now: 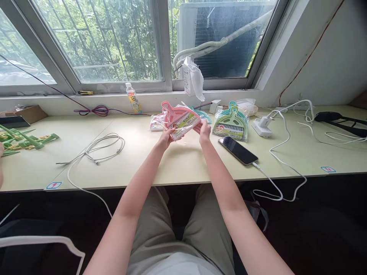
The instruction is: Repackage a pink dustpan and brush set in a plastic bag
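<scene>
A pink brush and dustpan set point(179, 117) in clear wrapping is held above the pale table point(177, 164). My left hand point(166, 138) grips its lower left edge with closed fingers. My right hand point(204, 130) pinches the wrapping on its right side. Just behind lies another pink pack point(157, 123) and a teal one point(204, 114). A green set point(231, 124) in wrapping rests to the right.
A black phone point(237, 150) lies right of my hands, plugged into a white cable point(275, 187). A coiled white cable point(100, 149) lies at left, green plastic items point(23, 141) at far left. A drink bottle point(132, 98) and white power strip point(261, 128) stand near the window.
</scene>
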{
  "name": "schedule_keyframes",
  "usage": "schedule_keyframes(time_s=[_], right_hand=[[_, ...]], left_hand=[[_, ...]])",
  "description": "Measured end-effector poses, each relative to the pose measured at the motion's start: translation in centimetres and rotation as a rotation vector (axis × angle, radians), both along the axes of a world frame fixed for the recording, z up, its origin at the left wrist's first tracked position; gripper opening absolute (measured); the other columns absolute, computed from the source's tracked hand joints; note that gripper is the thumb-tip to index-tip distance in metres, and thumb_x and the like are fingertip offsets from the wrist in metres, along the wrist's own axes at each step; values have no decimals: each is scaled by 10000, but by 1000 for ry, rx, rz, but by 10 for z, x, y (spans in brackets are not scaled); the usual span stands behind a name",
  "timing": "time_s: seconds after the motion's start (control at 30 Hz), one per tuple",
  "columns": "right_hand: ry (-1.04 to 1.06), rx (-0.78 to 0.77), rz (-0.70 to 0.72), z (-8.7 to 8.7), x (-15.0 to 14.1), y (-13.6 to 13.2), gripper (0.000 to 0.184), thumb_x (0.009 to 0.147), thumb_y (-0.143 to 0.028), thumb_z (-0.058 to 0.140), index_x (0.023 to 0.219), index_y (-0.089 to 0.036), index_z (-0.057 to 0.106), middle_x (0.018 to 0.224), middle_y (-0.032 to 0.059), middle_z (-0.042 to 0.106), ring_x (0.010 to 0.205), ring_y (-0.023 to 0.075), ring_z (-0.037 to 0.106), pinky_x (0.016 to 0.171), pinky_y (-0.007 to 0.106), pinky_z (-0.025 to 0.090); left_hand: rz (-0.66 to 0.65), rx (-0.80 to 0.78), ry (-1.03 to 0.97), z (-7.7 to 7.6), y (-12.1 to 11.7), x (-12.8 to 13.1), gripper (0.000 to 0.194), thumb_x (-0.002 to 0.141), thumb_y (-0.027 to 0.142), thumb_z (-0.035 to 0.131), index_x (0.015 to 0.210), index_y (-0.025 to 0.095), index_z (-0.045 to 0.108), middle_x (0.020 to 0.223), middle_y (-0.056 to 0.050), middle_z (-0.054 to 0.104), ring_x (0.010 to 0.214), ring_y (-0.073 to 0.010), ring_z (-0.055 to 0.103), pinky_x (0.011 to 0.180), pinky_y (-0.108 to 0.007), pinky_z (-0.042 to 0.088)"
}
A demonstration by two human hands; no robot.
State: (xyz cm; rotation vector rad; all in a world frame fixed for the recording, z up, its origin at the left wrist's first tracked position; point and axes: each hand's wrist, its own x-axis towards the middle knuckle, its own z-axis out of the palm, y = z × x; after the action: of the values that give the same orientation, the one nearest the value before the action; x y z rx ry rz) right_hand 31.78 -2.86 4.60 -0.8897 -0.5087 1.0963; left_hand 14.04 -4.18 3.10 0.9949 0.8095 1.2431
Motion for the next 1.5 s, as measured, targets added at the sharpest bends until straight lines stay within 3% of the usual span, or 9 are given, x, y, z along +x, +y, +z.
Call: schedule_keyframes(time_s=[0.13,0.23,0.3,0.4,0.6,0.87,1.1,1.33,1.5], right_hand=[[-235,19,-227,-2,12,-4,350,1013,-308,437,842,-147,697,791,55,724,641,137,681,645,270,587],[-376,97,-321,-9,15,-4,194,893,-107,562,956,-195,723,1059,45,743,963,138,689,843,262,574],[-436,201,-242,-15,15,-3,428,746,23,632,1067,-247,719,1249,12,697,1203,129,594,962,251,531],[-522,331,-35,-25,16,2,659,630,38,703,1193,-303,691,1375,-15,630,1348,156,475,987,292,533],[-867,366,85,-37,25,13,364,707,-222,810,1068,-261,782,1385,68,616,1343,269,512,979,378,551],[-832,449,293,-37,25,14,604,606,-584,890,1123,-288,784,1509,64,513,1484,314,344,1070,435,505],[-776,454,281,-36,22,11,421,672,-604,847,876,-237,826,1319,105,667,1380,318,491,1191,488,343],[-708,475,221,-32,21,12,361,754,-542,803,987,-266,815,1339,72,665,1355,301,530,1117,473,439],[-826,488,101,-25,16,5,312,845,-492,730,1042,-263,805,1347,63,662,1319,281,569,1072,439,495]], left_hand=[[68,-75,-80,2,8,-11,549,804,186,627,1334,170,486,1144,-129,705,970,-306,738,877,-473,618],[98,-74,-141,3,12,-22,466,809,152,569,1275,138,545,1144,-129,702,1049,-278,714,945,-432,604],[103,-49,-176,3,13,-29,462,797,139,566,1259,134,563,1163,-123,701,1084,-256,697,981,-401,592],[70,-34,-183,-1,14,-39,478,776,138,592,1253,140,571,1159,-110,707,1054,-239,699,956,-374,600],[-3,-176,-138,-13,23,-59,421,788,169,587,1196,70,602,960,-111,726,809,-181,708,690,-246,602],[-7,-152,-101,-16,23,-68,565,717,127,603,1279,84,558,1017,-115,729,849,-208,715,711,-290,618],[-22,-212,-20,-11,18,-68,571,733,137,625,1293,88,525,1002,-134,721,821,-224,730,651,-270,627],[-112,-114,45,-11,14,-66,539,775,121,659,1303,100,550,1015,-124,737,895,-237,732,778,-342,656],[-150,-88,101,-10,9,-63,434,811,114,650,1243,92,607,1000,-125,749,904,-235,726,790,-348,650]])
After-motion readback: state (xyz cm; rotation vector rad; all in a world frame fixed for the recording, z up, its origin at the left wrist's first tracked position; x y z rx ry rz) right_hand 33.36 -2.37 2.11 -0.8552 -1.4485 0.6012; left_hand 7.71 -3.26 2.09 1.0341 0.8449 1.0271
